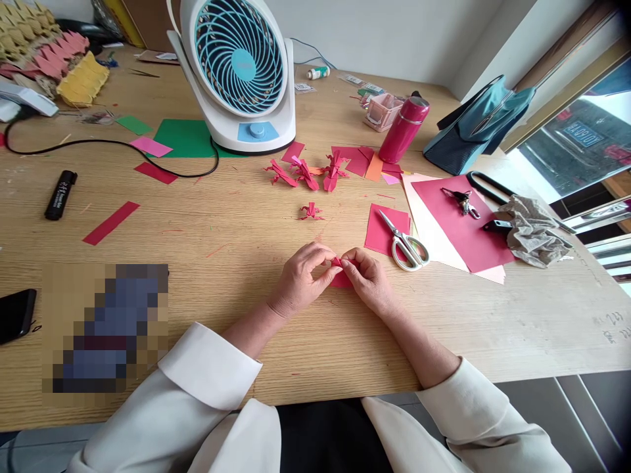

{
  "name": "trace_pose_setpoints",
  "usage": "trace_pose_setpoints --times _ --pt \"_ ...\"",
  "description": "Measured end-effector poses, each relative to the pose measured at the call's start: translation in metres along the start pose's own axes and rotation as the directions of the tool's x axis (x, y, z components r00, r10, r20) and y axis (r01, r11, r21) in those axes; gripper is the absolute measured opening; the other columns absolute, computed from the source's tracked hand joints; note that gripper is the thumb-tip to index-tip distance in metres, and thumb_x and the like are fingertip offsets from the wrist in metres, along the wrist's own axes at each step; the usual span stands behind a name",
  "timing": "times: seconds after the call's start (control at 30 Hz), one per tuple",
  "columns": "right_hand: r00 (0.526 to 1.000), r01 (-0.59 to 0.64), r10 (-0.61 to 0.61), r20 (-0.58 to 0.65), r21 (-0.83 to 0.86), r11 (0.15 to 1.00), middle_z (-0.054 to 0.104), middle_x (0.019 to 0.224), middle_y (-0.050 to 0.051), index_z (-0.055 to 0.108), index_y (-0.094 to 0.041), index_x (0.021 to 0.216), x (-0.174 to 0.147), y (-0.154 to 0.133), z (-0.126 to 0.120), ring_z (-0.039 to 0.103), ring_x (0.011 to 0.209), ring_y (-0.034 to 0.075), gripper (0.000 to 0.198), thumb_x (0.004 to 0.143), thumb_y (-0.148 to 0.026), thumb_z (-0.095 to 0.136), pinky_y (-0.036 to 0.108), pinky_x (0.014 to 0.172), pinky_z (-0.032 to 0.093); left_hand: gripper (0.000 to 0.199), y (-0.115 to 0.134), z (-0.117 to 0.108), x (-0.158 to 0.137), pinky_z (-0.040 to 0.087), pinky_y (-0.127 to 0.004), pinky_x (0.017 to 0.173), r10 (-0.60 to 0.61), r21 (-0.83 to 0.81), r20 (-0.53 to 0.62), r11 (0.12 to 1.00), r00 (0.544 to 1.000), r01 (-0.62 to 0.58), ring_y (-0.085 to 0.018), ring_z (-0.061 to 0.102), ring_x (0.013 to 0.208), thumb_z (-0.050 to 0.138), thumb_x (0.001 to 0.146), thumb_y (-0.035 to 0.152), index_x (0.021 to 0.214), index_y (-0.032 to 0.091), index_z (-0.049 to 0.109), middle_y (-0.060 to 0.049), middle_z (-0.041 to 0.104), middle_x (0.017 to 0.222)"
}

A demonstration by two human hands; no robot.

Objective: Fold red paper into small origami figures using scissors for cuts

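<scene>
My left hand (309,268) and my right hand (367,279) meet over the table. Between their fingertips they pinch a small folded piece of red paper (336,262). Beneath it lies a flat red paper (341,281), mostly covered by my hands. Beyond my fingers sits a small folded red paper figure (311,211). Farther back are several more red paper figures (306,174). White-handled scissors (411,253) rest on a stack of red paper squares (377,228), to the right of my right hand.
A white and blue fan (241,66) stands at the back, its black cord running left. On the right are a pink bottle (404,129), a teal bag (478,128), red sheets (458,223) and a crumpled cloth (535,231). A black marker (60,195) and phone (17,315) lie left.
</scene>
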State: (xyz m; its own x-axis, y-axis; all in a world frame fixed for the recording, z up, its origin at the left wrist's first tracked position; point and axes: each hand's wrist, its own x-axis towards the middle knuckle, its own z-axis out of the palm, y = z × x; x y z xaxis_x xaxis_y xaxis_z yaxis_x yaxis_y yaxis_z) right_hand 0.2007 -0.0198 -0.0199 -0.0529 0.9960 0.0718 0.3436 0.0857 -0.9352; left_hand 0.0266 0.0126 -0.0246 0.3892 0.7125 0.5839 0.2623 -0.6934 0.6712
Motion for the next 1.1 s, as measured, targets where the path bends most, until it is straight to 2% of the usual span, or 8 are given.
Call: trace_pose_setpoints --times 0.27,0.53,0.77,1.1 --pt "0.998 0.034 -0.031 0.05 -0.052 0.998 0.061 0.075 0.001 0.058 -0.02 0.084 -0.0028 -0.0039 0.0023 0.054 0.068 0.016 0.022 0.095 -0.039 0.053 0.029 0.065 0.042 0.015 0.0016 0.0029 -0.0004 0.051 -0.031 0.077 -0.069 -0.004 -0.031 0.998 0.997 0.069 -0.017 0.063 0.082 0.066 0.087 0.022 0.078 0.02 0.055 -0.003 0.066 0.084" --pt "1.0 0.012 -0.011 0.009 -0.043 0.999 0.056 0.07 -0.001 0.056 -0.021 0.083 -0.002 -0.0023 0.0021 0.049 0.064 0.015 0.022 0.095 -0.039 0.053 0.028 0.062 0.039 0.012 0.0043 0.0034 0.0017 0.053 -0.031 0.077 -0.034 -0.06 -0.073 0.998 0.997 0.03 -0.016 0.065 0.084 0.062 0.086 0.012 0.077 0.02 0.057 -0.004 0.068 0.087" --pt "1.0 0.024 -0.023 0.011 -0.023 0.999 0.059 0.073 0.001 0.056 -0.02 0.085 -0.0015 -0.0006 0.0009 0.053 0.068 0.016 0.024 0.096 -0.042 0.052 0.029 0.064 0.041 0.009 0.0037 0.0021 0.0027 0.054 -0.031 0.079 -0.036 -0.065 -0.046 0.997 0.998 0.033 -0.016 0.066 0.087 0.063 0.089 0.017 0.08 0.019 0.061 -0.006 0.07 0.091" --pt "1.0 0.015 -0.015 0.012 -0.017 1.0 0.057 0.07 0.0 0.056 -0.021 0.083 -0.0016 -0.0027 0.0018 0.05 0.065 0.015 0.027 0.095 -0.045 0.052 0.029 0.061 0.039 0.012 0.0043 0.0019 0.0026 0.051 -0.031 0.079 0.004 -0.064 -0.006 0.998 1.0 -0.004 -0.016 0.063 0.086 0.057 0.089 0.012 0.08 0.02 0.054 -0.004 0.067 0.088"
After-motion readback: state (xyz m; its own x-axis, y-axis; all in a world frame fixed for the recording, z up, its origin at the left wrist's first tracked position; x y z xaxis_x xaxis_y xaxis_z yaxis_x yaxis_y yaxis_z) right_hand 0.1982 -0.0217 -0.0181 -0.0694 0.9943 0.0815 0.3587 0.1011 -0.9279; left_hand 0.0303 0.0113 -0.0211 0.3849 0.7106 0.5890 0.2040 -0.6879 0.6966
